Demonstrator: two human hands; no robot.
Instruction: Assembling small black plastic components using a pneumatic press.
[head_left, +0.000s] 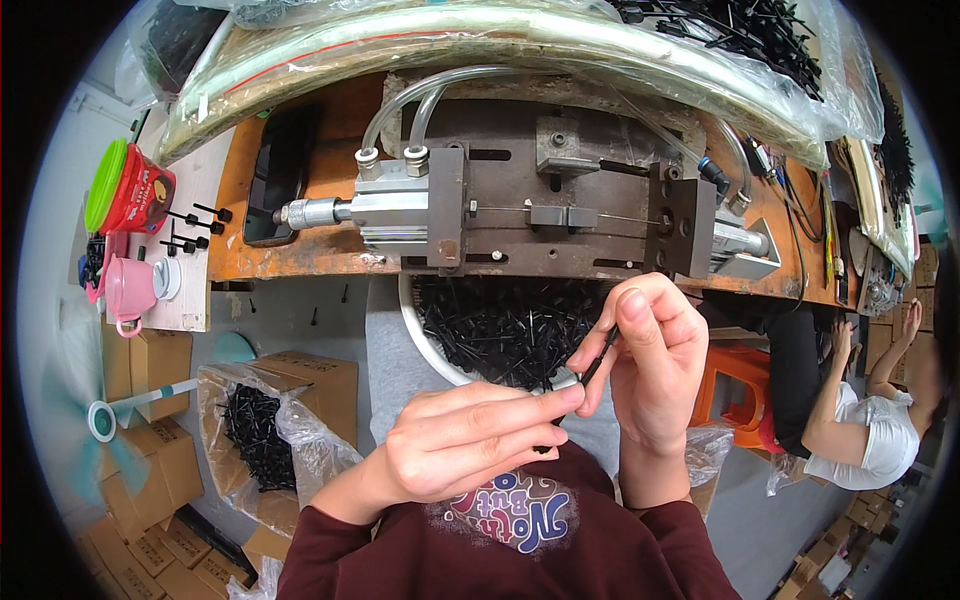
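In front of my chest, my right hand [655, 365] pinches a slim black plastic rod [598, 358] between thumb and fingers, tilted with its upper end to the right. My left hand [475, 440] meets it from the left, fingers pressed together and fingertips at the rod's lower end. A black bit [543, 449] peeks out under the left fingertips; whether it belongs to the same rod I cannot tell. Just beyond my hands, a white-rimmed tub [412, 318] on my lap holds many similar black parts [500, 325].
A metal fixture [560, 245] with pneumatic cylinders [392, 205] and clear hoses is on the wooden bench. A phone [275, 175], a pink cup [132, 288] and loose black parts [190, 240] lie left. A bag of black parts [258, 435] stands lower left. Another person [865, 430] sits right, by an orange stool [735, 380].
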